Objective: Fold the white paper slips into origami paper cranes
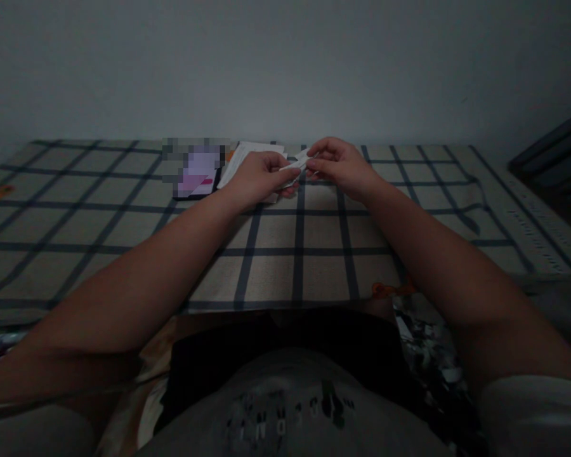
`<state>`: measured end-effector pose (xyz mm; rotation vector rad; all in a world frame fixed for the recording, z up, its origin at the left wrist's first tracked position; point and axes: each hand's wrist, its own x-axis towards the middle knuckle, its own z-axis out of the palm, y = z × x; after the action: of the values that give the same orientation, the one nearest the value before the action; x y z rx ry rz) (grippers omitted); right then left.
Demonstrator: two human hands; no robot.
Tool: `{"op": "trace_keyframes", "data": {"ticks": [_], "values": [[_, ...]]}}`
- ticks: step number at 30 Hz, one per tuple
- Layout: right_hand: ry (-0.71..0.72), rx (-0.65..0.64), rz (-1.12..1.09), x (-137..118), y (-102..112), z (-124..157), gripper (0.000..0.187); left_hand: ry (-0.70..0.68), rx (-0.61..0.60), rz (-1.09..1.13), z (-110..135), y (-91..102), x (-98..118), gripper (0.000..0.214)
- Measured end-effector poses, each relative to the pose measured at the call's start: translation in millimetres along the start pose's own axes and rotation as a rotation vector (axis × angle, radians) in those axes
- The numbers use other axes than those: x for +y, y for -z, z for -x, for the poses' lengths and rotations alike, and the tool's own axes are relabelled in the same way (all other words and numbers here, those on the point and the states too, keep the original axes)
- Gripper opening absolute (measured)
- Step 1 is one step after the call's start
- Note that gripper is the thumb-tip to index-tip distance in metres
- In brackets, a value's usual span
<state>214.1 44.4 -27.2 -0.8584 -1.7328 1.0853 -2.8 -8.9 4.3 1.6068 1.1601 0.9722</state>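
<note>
A narrow piece of folded white paper (301, 160) is held between my hands, above the far half of the table. My left hand (261, 172) grips its near left end, thumb on top and fingers curled beneath. The fingers of my right hand (339, 162) pinch the far right end. Flat white printed sheets (238, 156) lie behind and beneath my left hand, which partly covers them. The dim light makes the folds of the paper and any print on it hard to make out.
A checked cloth (276, 266) covers the table, which stands against a grey wall (285, 70). To the left of the sheets lies a dark-edged flat object with a purple face (200, 168), partly pixelated. A dark slatted piece (556, 165) stands at the far right.
</note>
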Motion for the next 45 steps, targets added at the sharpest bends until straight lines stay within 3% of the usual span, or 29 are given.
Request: {"op": "trace_keyframes", "data": {"ticks": [9, 20, 29, 45], "values": [[-0.025, -0.04, -0.074, -7.0, -3.7, 4.8, 0.027, -0.122, -0.01, -0.215, -14.8, 9.3, -17.1, 0.02], [-0.013, -0.014, -0.08, -9.4, -5.1, 5.0, 0.028, -0.007, -0.034, -0.101, -14.1, 8.0, -11.4, 0.012], [0.012, -0.033, 0.004, -8.9, -2.6, 5.8, 0.021, -0.092, -0.078, -0.135, -14.5, 8.4, -19.9, 0.027], [0.054, -0.061, 0.055, -6.4, -0.8, 4.4, 0.016, -0.057, -0.131, -0.154, -9.7, 10.0, -10.0, 0.022]]}}
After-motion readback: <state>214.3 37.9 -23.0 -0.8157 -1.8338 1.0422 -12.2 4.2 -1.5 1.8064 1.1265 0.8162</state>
